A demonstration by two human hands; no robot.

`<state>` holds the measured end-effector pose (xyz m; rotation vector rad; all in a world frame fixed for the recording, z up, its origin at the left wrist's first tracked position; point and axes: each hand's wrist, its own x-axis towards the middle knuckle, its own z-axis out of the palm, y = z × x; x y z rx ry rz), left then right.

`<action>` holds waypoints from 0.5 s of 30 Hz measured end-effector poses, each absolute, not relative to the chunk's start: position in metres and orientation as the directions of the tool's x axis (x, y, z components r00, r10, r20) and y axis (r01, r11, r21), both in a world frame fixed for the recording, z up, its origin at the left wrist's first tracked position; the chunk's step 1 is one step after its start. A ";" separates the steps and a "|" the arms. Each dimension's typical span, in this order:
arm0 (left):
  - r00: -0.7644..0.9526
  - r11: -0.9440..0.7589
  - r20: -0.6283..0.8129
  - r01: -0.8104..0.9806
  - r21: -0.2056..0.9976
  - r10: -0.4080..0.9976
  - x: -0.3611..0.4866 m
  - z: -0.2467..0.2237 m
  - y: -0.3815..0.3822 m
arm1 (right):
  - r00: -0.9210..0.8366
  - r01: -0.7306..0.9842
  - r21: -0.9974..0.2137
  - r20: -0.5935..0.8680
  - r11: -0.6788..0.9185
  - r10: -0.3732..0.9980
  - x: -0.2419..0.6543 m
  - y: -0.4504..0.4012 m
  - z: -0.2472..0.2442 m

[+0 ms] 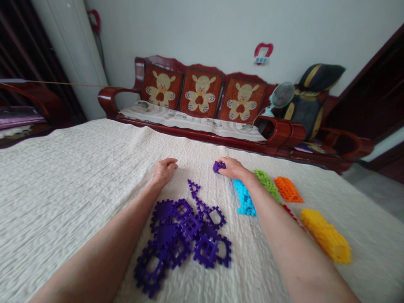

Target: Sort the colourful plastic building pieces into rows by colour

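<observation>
My right hand (pixel 232 167) grips a small stack of purple interlocking plastic pieces (pixel 217 167) at the far part of the white cloth. To its left, my left hand (pixel 164 170) rests on the cloth with its fingers loosely curled and nothing visible in them. Nearer to me, between my forearms, lies a loose pile of purple interlocking pieces (pixel 189 227). Some are solid squares, some have window-like grids or round openings. At the pile's far end is a triangular purple piece (pixel 194 189).
Right of the pile are stacks of blue pieces (pixel 245 200), green pieces (pixel 267 184), orange pieces (pixel 288 189) and yellow pieces (pixel 326 235). My right forearm partly hides red pieces (pixel 292 213). Beyond the quilted white cloth (pixel 78 181) stands a wooden sofa (pixel 189 130) with a fan (pixel 283 95).
</observation>
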<state>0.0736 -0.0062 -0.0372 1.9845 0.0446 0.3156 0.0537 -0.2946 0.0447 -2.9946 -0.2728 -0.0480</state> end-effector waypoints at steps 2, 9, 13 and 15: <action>0.964 -0.418 0.201 -0.113 0.902 0.174 0.074 -0.037 -0.006 | 0.983 0.178 -0.151 0.079 -0.972 0.167 0.053 -0.295 0.042; 0.964 -0.383 0.195 -0.113 0.917 0.182 0.073 -0.036 -0.006 | 0.844 0.471 -0.329 0.437 -0.818 0.310 0.024 -0.282 0.026; 0.964 -0.367 0.181 -0.099 0.925 0.194 0.071 -0.033 -0.007 | 0.803 0.590 -0.473 0.432 -0.654 0.412 -0.007 -0.256 0.009; 0.965 -0.359 0.165 -0.083 0.930 0.203 0.071 -0.033 -0.008 | 0.811 0.584 -0.533 0.406 -0.613 0.420 -0.019 -0.248 0.004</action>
